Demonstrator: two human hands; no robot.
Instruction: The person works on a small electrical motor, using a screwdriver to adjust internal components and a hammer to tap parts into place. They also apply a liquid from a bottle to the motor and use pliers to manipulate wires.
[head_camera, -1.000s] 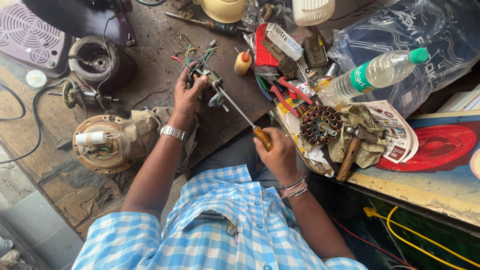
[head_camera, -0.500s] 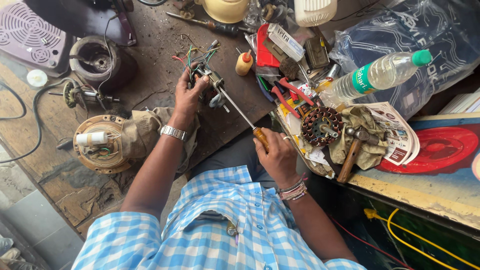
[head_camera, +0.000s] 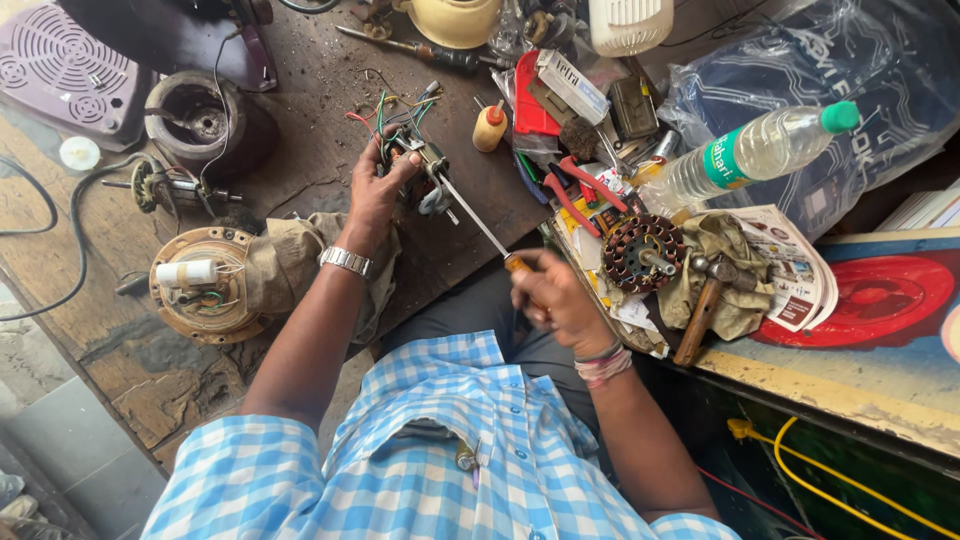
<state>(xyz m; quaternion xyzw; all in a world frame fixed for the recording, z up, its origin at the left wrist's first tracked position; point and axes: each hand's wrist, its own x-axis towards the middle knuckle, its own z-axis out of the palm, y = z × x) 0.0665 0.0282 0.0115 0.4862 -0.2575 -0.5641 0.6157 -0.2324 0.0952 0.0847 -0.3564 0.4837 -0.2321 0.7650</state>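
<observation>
— Hands first: where, and holding what?
— Left hand (head_camera: 375, 195) closed around small motor (head_camera: 420, 175) with coloured wires (head_camera: 385, 115), held just above dark surface (head_camera: 320, 80). Right hand (head_camera: 550, 295) with fingers (head_camera: 530, 300) gripping handle of screwdriver (head_camera: 475, 220); shaft slanted up-left, tip touching the motor.
— Around them?
— Near left wrist, round fan motor (head_camera: 200, 285) beside brown cloth (head_camera: 290, 265). Right of the screwdriver: red pliers (head_camera: 575, 190), copper-wound stator (head_camera: 640, 250), hammer (head_camera: 705, 300) on rag, plastic bottle (head_camera: 760, 150) lying tilted. Small yellow bottle (head_camera: 490, 128) just beyond the motor.
</observation>
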